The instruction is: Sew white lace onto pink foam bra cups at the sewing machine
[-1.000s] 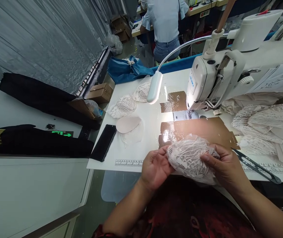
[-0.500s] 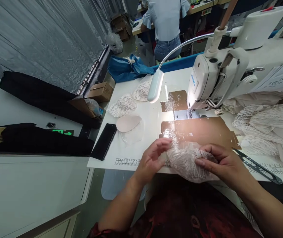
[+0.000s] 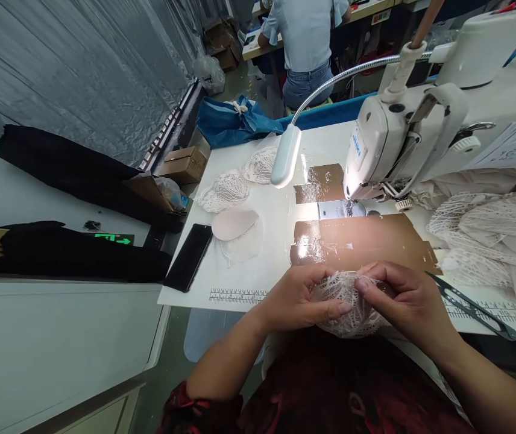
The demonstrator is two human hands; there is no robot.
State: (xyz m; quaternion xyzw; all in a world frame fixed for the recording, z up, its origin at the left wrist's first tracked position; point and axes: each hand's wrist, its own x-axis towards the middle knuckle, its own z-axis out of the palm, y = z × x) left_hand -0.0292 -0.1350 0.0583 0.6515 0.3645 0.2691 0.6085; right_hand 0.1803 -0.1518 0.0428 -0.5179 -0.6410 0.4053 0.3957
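At the far left, dark garments (image 3: 81, 253) hang beside a lit green sign (image 3: 113, 239). A black phone (image 3: 188, 258) lies near the left edge of the white table (image 3: 278, 235), its long axis slanting away from the person and to the right. Just beyond it are a pale oval piece (image 3: 234, 224) and two lace cups (image 3: 225, 190), which sit side by side in a slanting row. Ruler markings (image 3: 237, 295) run along the near edge, and a lamp head (image 3: 286, 157) hangs over the tabletop. Then comes the left hand (image 3: 301, 298), its fingers behind a lace piece (image 3: 348, 301) and its thumb laid across the front, grasping the left end. The lace piece is at the table's near edge, close to the person's body; its long axis runs roughly left to right, dipping a little toward the right. Both ends are partly covered, so I cannot tell which way the narrower one points. The right hand (image 3: 407, 301) pinches the upper right part between thumb and fingers. Beyond the hands lie a brown sheet (image 3: 361, 241) and the white sewing machine (image 3: 375, 144). Near the right hand, a grey tool (image 3: 472, 307) slants down to the right, and a lace pile (image 3: 488, 220) fills the right side.
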